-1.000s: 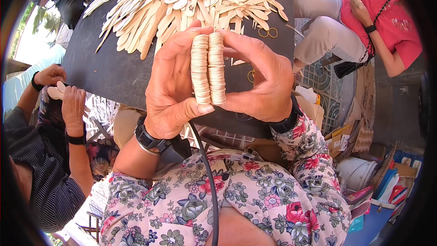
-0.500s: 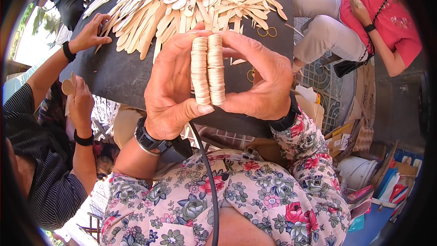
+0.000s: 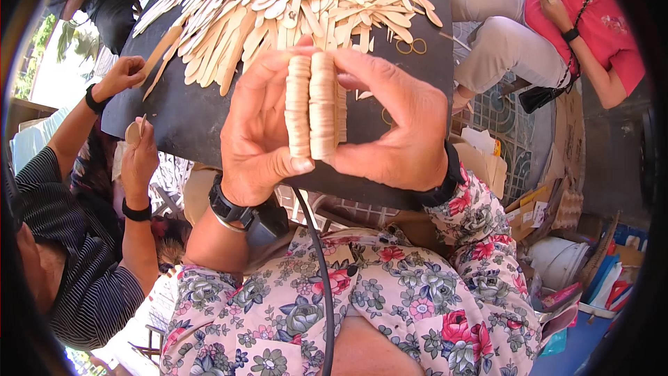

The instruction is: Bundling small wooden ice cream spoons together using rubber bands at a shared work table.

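Two bundles of flat wooden sticks with rounded ends stand side by side before me, their stacked ends facing up toward me. My left hand [image 3: 250,129] is closed round the left bundle [image 3: 298,108], thumb at the near end and fingers at the far end. In the same way my right hand [image 3: 403,125] grips the right bundle [image 3: 322,108]. The bundles touch or nearly touch along their length. Beyond my hands, a large loose pile of similar wooden sticks [image 3: 278,0] covers the far part of the dark table [image 3: 188,122].
At the left a person in a striped shirt [image 3: 83,244] holds sticks, one hand reaching to the pile's edge. Another person in a pink top [image 3: 591,35] sits at the right with a bundle. Rubber bands [image 3: 410,47] lie on the table. A white bucket [image 3: 557,261] stands at the lower right.
My hands have tilted the two bundles, so more of the right one's side shows. The left person's far hand now holds a stick at the pile's edge. The view has shifted slightly.
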The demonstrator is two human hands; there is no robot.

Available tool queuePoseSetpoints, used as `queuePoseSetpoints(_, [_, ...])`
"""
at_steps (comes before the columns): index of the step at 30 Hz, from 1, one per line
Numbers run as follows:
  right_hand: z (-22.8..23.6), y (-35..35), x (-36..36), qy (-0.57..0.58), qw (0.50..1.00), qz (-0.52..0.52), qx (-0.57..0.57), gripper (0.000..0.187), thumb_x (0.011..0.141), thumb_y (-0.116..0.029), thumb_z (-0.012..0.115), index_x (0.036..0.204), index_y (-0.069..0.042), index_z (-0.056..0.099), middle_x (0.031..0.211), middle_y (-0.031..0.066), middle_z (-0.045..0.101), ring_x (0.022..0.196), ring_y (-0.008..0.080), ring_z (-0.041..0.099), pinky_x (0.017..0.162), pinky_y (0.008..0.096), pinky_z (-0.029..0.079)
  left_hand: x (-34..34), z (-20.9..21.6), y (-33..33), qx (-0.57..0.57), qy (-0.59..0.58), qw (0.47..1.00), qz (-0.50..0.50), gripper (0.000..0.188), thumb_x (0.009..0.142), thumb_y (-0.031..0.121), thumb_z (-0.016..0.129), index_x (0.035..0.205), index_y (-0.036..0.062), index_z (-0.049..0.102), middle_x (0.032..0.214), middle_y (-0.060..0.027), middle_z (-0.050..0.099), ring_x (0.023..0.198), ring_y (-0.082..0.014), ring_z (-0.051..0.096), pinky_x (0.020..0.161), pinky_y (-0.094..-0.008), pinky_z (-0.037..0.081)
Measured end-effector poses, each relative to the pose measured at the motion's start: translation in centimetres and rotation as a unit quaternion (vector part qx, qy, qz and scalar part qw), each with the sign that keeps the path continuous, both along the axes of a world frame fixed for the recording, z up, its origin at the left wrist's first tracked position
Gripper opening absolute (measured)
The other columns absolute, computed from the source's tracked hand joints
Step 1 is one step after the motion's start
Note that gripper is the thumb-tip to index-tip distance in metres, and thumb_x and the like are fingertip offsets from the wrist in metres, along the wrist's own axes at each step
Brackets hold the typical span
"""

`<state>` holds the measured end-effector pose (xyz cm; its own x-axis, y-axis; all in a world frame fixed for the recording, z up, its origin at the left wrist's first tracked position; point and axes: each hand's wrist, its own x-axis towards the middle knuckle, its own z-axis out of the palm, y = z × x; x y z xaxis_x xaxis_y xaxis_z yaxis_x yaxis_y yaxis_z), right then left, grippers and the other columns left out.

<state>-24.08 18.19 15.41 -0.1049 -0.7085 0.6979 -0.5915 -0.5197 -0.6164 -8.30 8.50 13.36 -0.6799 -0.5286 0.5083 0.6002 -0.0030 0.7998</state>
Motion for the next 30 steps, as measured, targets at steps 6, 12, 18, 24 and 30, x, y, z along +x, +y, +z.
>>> queuePoseSetpoints(6, [-1.3, -1.7, -0.4, -0.031, 0.998, -0.012, -0.061, 0.066, 0.054, -0.013, 0.077, 0.116, -0.001, 0.060, 0.103, 0.0187, 0.067, 0.091, 0.0314, 0.067, 0.079, 0.0348, 0.053, -0.5, 0.0, -0.5, 0.015, -0.001, 1.000, -0.004, 0.094, 0.069, 0.009, 0.081, 0.144, 0.0018, 0.026, 0.148, -0.0164, 0.034, 0.136, -0.0284, 0.035, 0.111, -0.0410, 0.032])
queuePoseSetpoints(12, [-0.8, -1.3, -0.5, -0.023, 0.999, -0.015, -0.031, 0.068, 0.056, -0.010, 0.079, 0.120, 0.000, 0.059, 0.108, 0.0157, 0.066, 0.097, 0.0257, 0.066, 0.084, 0.0349, 0.053, -0.6, 0.1, -0.4, 0.022, -0.008, 1.000, -0.001, 0.094, 0.070, 0.010, 0.081, 0.145, 0.0008, 0.024, 0.147, -0.0177, 0.034, 0.136, -0.0288, 0.035, 0.111, -0.0414, 0.032])
queuePoseSetpoints(18, [-0.7, -1.0, 0.2, -0.027, 0.998, -0.025, -0.055, 0.064, 0.055, -0.011, 0.077, 0.116, 0.001, 0.060, 0.102, 0.0199, 0.066, 0.090, 0.0324, 0.067, 0.079, 0.0354, 0.053, -0.2, 0.6, 0.1, 0.005, -0.011, 1.000, 0.003, 0.095, 0.068, 0.012, 0.083, 0.143, 0.0001, 0.027, 0.147, -0.0182, 0.035, 0.137, -0.0292, 0.035, 0.111, -0.0421, 0.031])
queuePoseSetpoints(24, [0.4, 0.2, 1.2, 0.029, 0.995, -0.033, -0.088, 0.059, 0.058, -0.006, 0.077, 0.114, 0.004, 0.060, 0.100, 0.0183, 0.066, 0.090, 0.0340, 0.067, 0.080, 0.0369, 0.054, 0.3, 0.3, -0.7, -0.060, 0.033, 0.998, -0.004, 0.092, 0.061, 0.017, 0.088, 0.137, 0.0000, 0.039, 0.139, -0.0200, 0.046, 0.136, -0.0311, 0.036, 0.115, -0.0449, 0.022])
queuePoseSetpoints(30, [-0.1, 0.3, 1.9, 0.051, 0.985, -0.023, -0.162, 0.062, 0.060, -0.003, 0.081, 0.116, 0.007, 0.057, 0.109, 0.0224, 0.064, 0.100, 0.0380, 0.065, 0.084, 0.0407, 0.055, 0.5, 0.7, -1.1, -0.192, 0.103, 0.976, -0.014, 0.073, 0.064, 0.018, 0.087, 0.126, 0.0010, 0.051, 0.124, -0.0201, 0.058, 0.120, -0.0316, 0.054, 0.115, -0.0514, 0.011])
